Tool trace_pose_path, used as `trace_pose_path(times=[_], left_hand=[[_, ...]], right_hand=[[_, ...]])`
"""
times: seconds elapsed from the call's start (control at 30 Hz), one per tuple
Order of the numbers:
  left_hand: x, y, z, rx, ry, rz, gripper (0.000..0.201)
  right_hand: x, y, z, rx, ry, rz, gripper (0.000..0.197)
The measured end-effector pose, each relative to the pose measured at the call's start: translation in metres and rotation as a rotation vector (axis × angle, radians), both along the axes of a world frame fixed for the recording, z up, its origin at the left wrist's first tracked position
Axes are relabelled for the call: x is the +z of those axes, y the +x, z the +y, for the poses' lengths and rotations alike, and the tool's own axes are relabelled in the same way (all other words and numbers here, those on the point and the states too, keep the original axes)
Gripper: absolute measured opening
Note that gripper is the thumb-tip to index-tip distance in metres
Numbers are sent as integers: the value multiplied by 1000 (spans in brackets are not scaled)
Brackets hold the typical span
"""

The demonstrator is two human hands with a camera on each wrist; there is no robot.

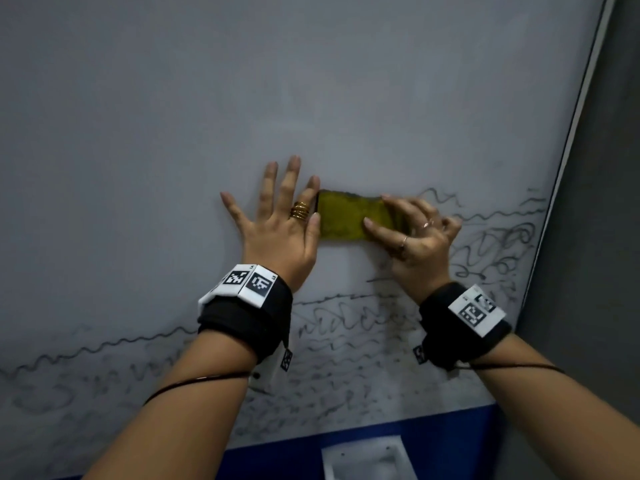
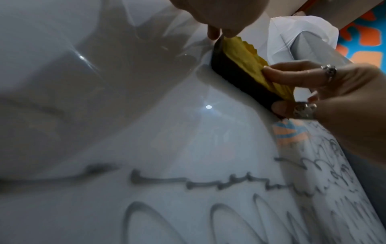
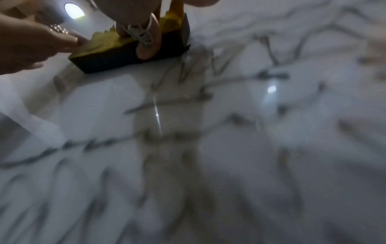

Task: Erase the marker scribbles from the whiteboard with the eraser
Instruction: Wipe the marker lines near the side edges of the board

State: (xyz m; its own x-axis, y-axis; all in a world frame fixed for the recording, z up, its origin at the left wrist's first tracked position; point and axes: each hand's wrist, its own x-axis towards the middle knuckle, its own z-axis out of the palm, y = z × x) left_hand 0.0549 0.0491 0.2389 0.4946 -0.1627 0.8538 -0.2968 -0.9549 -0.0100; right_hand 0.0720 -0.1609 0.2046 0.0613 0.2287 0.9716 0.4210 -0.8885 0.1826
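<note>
Pressing the eraser (image 1: 349, 216) against the whiteboard (image 1: 173, 133) with both hands.

Its yellow top faces out and its dark pad lies flat on the board, just left of the marker scribbles (image 1: 491, 244). Right hand (image 1: 420, 237) grasps it, fingers curled over its right end; left hand (image 1: 280, 226) lies flat with spread, straight fingers, touching its left end.
</note>
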Motion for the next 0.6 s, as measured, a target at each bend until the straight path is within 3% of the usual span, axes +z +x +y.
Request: trace_pose_path(times=[0.1, 0.17, 0.27, 0.37, 0.43, 0.5, 0.6], left_hand=[[-3, 1, -5, -17, -29, -3, 56], [-5, 3, -5, -17, -22, -15, 56], [-8, 5, -3, -27, -5, -36, 56], [-9, 7, -4, -19, 1, -71, 55], [-8, 6, -10, 11, -35, -120, 55], [-7, 5, -22, 17, -47, -193, 55], [-16, 11, -46, -113, 188, -281, 53]], right_hand=[[-50, -3, 4, 12, -111, 27, 57], [-57, -7, -3, 14, -220, 41, 55], [-17, -5, -18, -10, -260, 16, 51], [43, 2, -31, -10, -85, -27, 48], [55, 3, -31, -1, -16, -23, 51], [36, 4, -27, -2, -3, -28, 52], [-14, -1, -26, -16, -62, -7, 50]])
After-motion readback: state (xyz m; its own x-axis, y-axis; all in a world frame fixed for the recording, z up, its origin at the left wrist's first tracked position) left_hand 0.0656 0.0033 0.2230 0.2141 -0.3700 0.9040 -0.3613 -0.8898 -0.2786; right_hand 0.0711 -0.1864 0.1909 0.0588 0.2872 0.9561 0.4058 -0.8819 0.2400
